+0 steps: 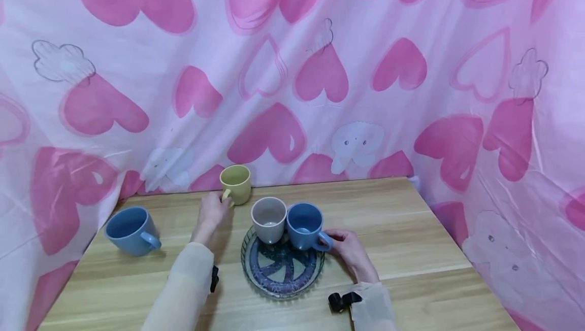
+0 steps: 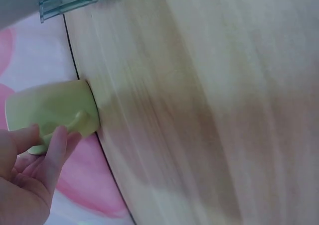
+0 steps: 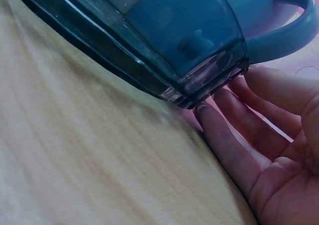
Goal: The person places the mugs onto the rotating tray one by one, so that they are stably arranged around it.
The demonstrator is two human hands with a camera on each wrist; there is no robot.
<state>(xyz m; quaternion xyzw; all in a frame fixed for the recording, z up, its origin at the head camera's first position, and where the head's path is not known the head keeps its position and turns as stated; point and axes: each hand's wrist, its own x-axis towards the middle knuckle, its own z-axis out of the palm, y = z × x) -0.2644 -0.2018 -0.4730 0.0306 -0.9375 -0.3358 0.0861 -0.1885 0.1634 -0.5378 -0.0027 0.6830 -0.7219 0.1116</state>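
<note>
At the back of the table a yellow-green mug (image 1: pixel 236 185) stands upright, and my left hand (image 1: pixel 212 214) pinches its handle between thumb and fingers (image 2: pixel 57 145). A patterned glass plate (image 1: pixel 284 286) with a ribbed rim lies nearer to me. On its far half a pale grey-pink mug (image 1: pixel 268 224) and a blue mug (image 1: pixel 304 227) stand side by side, with the blue handle pointing right. My right hand (image 1: pixel 354 252) grips the plate's right edge, thumb at the top of the rim just below the blue handle and fingertips (image 3: pixel 204 113) low against its side.
A larger blue mug (image 1: pixel 130 232) stands at the table's left side, its handle towards the right. The wooden table (image 1: pixel 420 250) ends at a pink heart-patterned cloth (image 1: pixel 324 133) behind and at both sides.
</note>
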